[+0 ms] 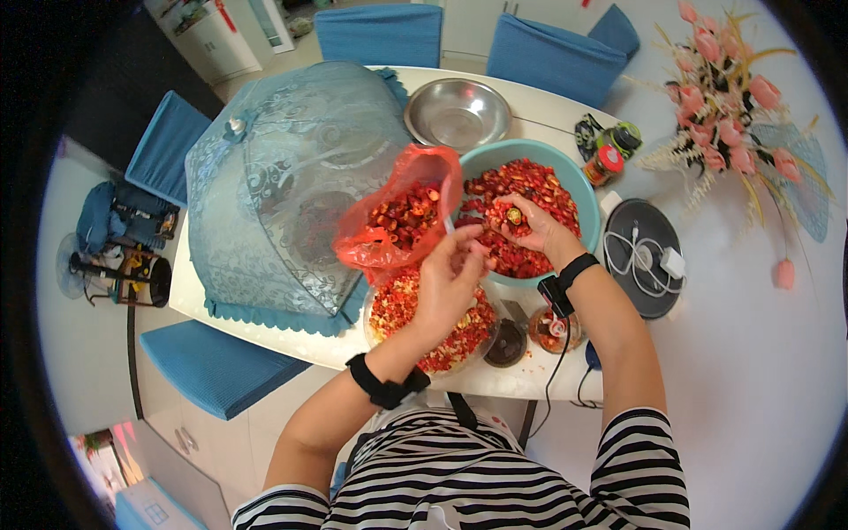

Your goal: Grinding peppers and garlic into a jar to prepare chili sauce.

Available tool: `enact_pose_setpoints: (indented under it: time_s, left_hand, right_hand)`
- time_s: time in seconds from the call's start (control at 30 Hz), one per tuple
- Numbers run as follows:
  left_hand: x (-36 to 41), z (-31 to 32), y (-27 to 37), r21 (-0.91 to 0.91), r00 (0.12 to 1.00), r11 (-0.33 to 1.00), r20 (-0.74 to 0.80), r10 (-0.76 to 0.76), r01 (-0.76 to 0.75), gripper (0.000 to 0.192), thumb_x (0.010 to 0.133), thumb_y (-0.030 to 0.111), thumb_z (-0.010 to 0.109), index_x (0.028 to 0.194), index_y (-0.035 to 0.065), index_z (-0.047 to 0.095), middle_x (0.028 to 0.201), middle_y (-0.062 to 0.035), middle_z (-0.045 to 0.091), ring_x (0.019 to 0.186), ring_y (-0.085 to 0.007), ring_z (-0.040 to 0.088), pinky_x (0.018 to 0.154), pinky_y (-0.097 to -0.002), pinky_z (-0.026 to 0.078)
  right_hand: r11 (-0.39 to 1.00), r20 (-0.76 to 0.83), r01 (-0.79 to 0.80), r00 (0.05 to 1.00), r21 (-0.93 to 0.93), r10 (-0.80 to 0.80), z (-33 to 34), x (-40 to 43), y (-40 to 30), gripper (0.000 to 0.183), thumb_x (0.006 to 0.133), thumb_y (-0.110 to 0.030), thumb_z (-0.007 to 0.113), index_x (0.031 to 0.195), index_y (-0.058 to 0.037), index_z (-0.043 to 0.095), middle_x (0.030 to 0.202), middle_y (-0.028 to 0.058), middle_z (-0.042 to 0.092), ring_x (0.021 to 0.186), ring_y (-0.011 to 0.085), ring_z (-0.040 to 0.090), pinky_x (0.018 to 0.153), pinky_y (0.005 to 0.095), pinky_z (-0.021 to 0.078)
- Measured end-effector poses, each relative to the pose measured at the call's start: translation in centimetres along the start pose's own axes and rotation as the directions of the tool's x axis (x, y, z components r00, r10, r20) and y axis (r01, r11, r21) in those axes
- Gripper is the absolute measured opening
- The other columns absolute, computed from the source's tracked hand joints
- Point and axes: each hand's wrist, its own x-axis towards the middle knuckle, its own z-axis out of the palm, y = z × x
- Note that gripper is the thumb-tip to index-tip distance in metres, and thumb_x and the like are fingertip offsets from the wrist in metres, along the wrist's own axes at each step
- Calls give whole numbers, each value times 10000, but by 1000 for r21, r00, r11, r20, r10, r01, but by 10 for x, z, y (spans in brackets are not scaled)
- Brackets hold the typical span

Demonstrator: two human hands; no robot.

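Observation:
Over a light-blue plastic basin (591, 222) of chopped red chilies (530, 179), my right hand (546, 232) is turned palm up. It cups a small heap of red chili pieces (503, 215), one with a greenish cut end. My left hand (450, 278) has its fingers curled at the basin's near left rim. Whether it pinches something small is unclear. Just beyond its fingers shows a thin whitish strip (450, 225), beside a red plastic bag (358, 242) holding cut chilies (404, 218). Partly under my left hand stands a clear bowl of finely chopped chili and pale bits (397, 308).
A blue lace food cover (278, 179) spreads over the table's left side. A steel bowl (457, 116) stands behind the basin. Nearer me are a glass chopper jar (550, 331) and a dark round lid (507, 344). At right lie bottles (604, 165) and a white cable (639, 258).

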Motion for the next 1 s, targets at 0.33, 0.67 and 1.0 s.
enact_pose_setpoints:
  time_s: [0.33, 0.67, 1.0]
  left_hand:
    - [-66, 89, -116, 246, 970, 964, 188, -155, 106, 824, 775, 56, 693, 1419, -35, 189, 1344, -208, 380, 1260, -312, 395, 1046, -401, 352]
    - [-54, 123, -165, 448, 957, 863, 264, 120, -232, 1197, 597, 181, 862, 1450, 3, 42, 1413, -269, 247, 1314, -405, 286, 1086, -425, 295]
    - [-45, 114, -177, 458, 948, 851, 292, 128, -256, 1076, 608, 135, 838, 1430, 3, 157, 1410, -233, 299, 1311, -391, 307, 1084, -426, 303]
  right_hand:
    - [981, -158, 182, 973, 71, -169, -57, -122, 54, 217, 878, -240, 621, 1037, -94, 596, 916, 59, 618, 814, 200, 626, 541, 218, 514]
    - [656, -518, 512, 405, -555, -754, -89, -120, 153, 142, 859, -130, 617, 906, 3, 627, 824, 46, 640, 755, 106, 578, 705, 255, 478]
    - [195, -128, 451, 174, -871, -976, -89, -122, 168, 111, 803, -24, 641, 912, -17, 622, 893, 57, 629, 748, 139, 609, 718, 253, 491]
